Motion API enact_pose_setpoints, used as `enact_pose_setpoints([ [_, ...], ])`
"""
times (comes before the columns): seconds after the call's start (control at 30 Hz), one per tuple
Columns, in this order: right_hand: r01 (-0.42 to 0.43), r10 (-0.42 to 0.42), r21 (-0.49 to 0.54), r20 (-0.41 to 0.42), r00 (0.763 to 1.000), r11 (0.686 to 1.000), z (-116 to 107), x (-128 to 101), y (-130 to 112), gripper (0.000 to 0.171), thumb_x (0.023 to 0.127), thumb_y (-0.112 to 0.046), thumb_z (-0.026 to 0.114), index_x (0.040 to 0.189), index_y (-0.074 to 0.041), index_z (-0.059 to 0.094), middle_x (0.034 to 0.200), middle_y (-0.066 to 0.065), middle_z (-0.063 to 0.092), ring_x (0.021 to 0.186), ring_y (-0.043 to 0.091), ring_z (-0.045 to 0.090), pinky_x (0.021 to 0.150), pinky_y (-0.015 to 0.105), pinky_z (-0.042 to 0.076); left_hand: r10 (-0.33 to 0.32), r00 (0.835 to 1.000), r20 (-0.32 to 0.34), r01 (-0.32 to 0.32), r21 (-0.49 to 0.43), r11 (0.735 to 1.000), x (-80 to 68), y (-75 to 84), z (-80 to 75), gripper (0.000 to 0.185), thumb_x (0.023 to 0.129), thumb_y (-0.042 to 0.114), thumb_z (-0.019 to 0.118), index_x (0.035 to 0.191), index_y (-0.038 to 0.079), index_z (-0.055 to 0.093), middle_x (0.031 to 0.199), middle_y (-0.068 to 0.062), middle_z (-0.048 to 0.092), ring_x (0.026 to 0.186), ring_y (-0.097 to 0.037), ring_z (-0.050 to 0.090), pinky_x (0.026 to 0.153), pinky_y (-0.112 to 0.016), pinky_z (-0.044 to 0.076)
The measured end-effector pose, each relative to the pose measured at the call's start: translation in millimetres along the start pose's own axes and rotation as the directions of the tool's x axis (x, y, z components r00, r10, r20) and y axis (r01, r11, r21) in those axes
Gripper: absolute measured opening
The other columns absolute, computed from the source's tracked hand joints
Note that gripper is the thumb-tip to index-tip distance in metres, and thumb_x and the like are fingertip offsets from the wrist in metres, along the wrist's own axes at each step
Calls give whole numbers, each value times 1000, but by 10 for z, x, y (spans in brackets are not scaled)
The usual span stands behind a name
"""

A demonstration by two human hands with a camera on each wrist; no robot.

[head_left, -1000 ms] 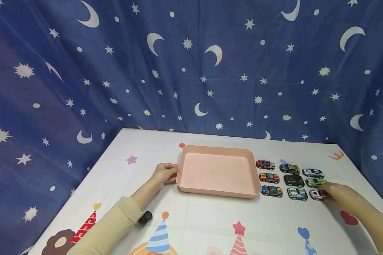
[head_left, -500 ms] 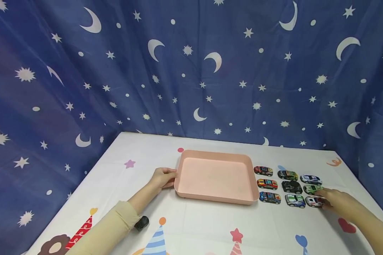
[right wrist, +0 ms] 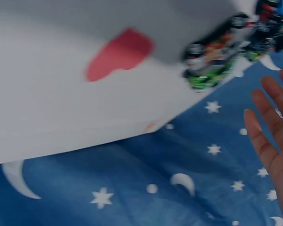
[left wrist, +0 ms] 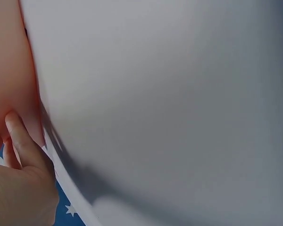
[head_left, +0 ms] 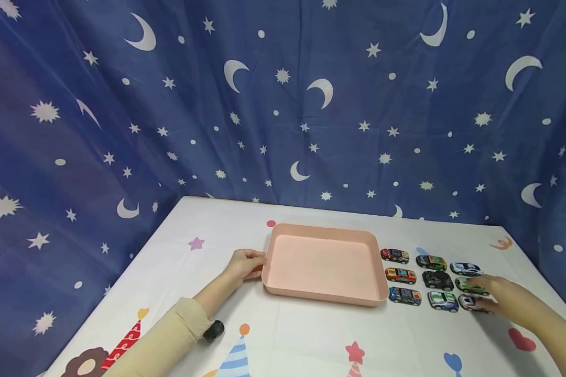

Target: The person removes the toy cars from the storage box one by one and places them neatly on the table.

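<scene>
A shallow pink tray lies on the table, with nothing in it. My left hand grips its left edge; the left wrist view shows the thumb against the tray wall. To the right of the tray stand toy cars in three rows. My right hand is over the right end of the rows, its fingers partly covering a green car and a white car. In the right wrist view, the right hand's fingers are extended beside the blurred cars, gripping nothing.
A small black object lies by the left sleeve. Beside the tray are a red-yellow car, a blue car and a black car. A blue star-and-moon curtain hangs behind the white table.
The head view has tilted, so the scene sits slightly lower. The left hand stays at the tray's edge. Over the right-hand cars, the right hand has shifted only slightly.
</scene>
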State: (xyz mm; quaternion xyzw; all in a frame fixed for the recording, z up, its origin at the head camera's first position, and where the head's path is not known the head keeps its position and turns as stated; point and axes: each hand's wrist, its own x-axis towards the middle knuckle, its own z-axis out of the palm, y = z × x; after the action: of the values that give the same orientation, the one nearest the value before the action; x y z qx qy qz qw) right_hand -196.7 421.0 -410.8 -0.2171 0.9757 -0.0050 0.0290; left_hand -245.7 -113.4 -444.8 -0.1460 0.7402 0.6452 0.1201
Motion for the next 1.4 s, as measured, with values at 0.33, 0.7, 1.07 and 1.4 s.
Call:
enact_pose_setpoints([
  [0.33,45,-45,59,2,999,997,-157,104,-468,34,70,-10,79,100,2,67,99,14,69,93,37,64,78,49,55,-14,1000,-5,14,31,999,-124,-45,-54,22,86,4,64,107,-5,64,81,-4,67,59,-4,60,54,-16,56],
  [0.7,53,-51,150,-15,999,987,-325,279,-768,44,79,-21,73,115,2,61,110,16,67,102,37,62,83,48,55,14,1000,-11,-13,58,998,-154,-26,-109,20,86,3,63,103,-6,64,71,-1,63,51,-3,56,51,-14,54],
  [1.07,82,-83,155,-5,997,984,-476,503,-864,39,82,-19,70,115,0,63,113,18,65,108,42,58,88,54,52,82,996,29,-84,82,993,-101,-33,-198,23,86,4,62,106,-8,62,77,-7,69,60,-8,64,57,-22,59],
  [1.4,58,-48,158,-70,996,986,-457,591,-828,36,84,-18,67,114,2,63,112,20,66,105,40,60,87,52,53,321,942,102,-336,317,887,-95,27,-401,23,89,13,62,102,-6,66,81,-17,67,62,-12,61,57,-22,57],
])
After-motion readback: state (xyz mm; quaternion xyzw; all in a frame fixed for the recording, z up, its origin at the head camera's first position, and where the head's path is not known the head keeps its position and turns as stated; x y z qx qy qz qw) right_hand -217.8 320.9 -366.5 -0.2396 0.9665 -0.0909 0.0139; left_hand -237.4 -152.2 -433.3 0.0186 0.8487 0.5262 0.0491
